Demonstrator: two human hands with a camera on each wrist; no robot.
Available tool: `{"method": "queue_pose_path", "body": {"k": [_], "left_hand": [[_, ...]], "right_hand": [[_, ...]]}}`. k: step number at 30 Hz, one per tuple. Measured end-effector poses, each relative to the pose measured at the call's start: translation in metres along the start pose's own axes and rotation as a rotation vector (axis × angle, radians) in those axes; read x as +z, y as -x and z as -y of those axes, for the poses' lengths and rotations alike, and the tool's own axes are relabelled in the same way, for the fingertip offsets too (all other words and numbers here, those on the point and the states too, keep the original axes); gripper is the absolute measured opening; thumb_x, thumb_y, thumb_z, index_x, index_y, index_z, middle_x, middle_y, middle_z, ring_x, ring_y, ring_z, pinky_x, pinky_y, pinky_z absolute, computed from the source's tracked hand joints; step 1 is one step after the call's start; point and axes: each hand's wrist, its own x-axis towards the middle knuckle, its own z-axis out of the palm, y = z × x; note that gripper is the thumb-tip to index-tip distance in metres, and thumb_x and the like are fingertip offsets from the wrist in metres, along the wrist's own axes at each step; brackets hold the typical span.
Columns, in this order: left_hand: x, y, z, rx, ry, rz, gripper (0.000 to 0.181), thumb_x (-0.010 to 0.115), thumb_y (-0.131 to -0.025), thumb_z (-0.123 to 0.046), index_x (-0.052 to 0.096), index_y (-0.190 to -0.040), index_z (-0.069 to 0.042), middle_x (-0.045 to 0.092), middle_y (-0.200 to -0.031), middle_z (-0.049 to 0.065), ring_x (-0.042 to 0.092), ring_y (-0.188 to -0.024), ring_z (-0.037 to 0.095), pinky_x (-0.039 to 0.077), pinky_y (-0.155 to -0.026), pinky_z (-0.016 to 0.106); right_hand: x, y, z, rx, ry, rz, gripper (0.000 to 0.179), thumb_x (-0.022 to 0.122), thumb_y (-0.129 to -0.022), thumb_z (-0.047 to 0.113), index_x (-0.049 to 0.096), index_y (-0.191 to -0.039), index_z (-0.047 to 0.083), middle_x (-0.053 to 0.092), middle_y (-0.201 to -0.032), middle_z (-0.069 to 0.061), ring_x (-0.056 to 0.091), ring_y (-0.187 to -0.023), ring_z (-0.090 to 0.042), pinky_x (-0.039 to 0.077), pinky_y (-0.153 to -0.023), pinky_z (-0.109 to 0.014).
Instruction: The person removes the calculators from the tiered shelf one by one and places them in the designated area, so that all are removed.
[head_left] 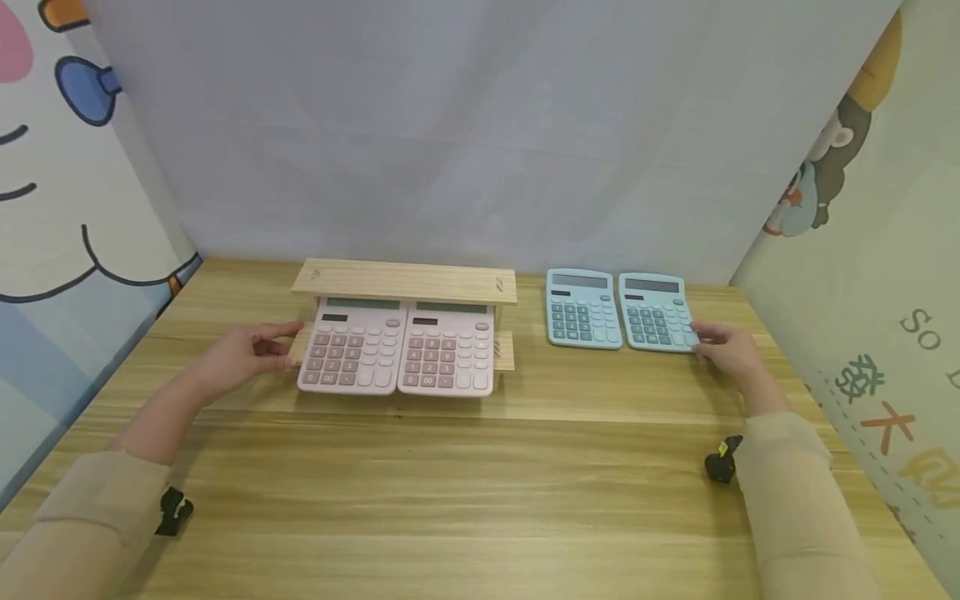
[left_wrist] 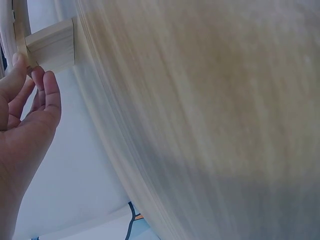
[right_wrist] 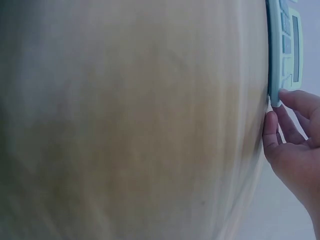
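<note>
Stand of pale wood (head_left: pixel 405 279), left of centre in the head view. Left pink calculator (head_left: pixel 350 350) and right pink calculator (head_left: pixel 447 350) sit side by side across its lower board (head_left: pixel 505 351), their tops partly hidden under the upper board. Your left hand (head_left: pixel 243 354) pinches the lower board's left end, thumb against fingers; contact shows upper left in the left wrist view. Left blue calculator (head_left: pixel 582 308) and right blue calculator (head_left: pixel 655 312) lie on the table (head_left: pixel 465 483), right of centre, narrow gap between. Your right hand (head_left: pixel 729 354) pinches the right blue calculator's lower right corner, thumb on top, fingertip at the edge.
</note>
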Motion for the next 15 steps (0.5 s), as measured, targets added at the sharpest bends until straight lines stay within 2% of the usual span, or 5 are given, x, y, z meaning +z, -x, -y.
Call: {"method": "queue_pose_path", "body": {"k": [3,8,12,15], "left_hand": [[0.000,-0.001,0.000,0.005,0.004,-0.001,0.064,0.062,-0.092,-0.031,0.035,-0.146,-0.009,0.041,-0.142,0.025,0.053,-0.115,0.036,0.050,-0.090,0.044],[0.001,-0.001,0.001,0.005,0.005,-0.002,0.062,0.061,-0.093,-0.028,0.035,-0.146,-0.010,0.041,-0.142,0.025,0.052,-0.116,0.037,0.049,-0.091,0.046],[0.001,0.000,0.002,0.006,0.003,-0.004,0.063,0.061,-0.093,-0.030,0.034,-0.146,-0.010,0.040,-0.142,0.026,0.052,-0.117,0.038,0.049,-0.092,0.047],[0.001,0.000,0.002,0.012,0.008,-0.003,0.064,0.061,-0.093,-0.031,0.034,-0.146,-0.009,0.040,-0.142,0.026,0.051,-0.117,0.038,0.049,-0.092,0.047]], "right_hand": [[0.000,0.000,-0.002,0.006,0.008,-0.004,0.052,0.055,-0.093,0.008,0.038,-0.142,0.000,0.034,-0.147,-0.026,0.041,-0.123,-0.032,0.040,-0.070,-0.010],[-0.001,0.004,0.002,-0.012,0.036,-0.007,0.054,0.056,-0.093,0.012,0.038,-0.142,0.000,0.036,-0.145,-0.026,0.045,-0.116,-0.028,0.041,-0.072,-0.012],[-0.001,0.011,0.008,-0.034,0.065,-0.016,0.054,0.055,-0.095,0.016,0.037,-0.143,0.001,0.040,-0.143,-0.024,0.049,-0.103,-0.018,0.041,-0.075,-0.017],[-0.001,0.017,0.015,-0.038,0.054,-0.019,0.054,0.054,-0.096,0.019,0.036,-0.144,0.002,0.039,-0.145,-0.023,0.048,-0.108,-0.022,0.040,-0.081,-0.024]]}}
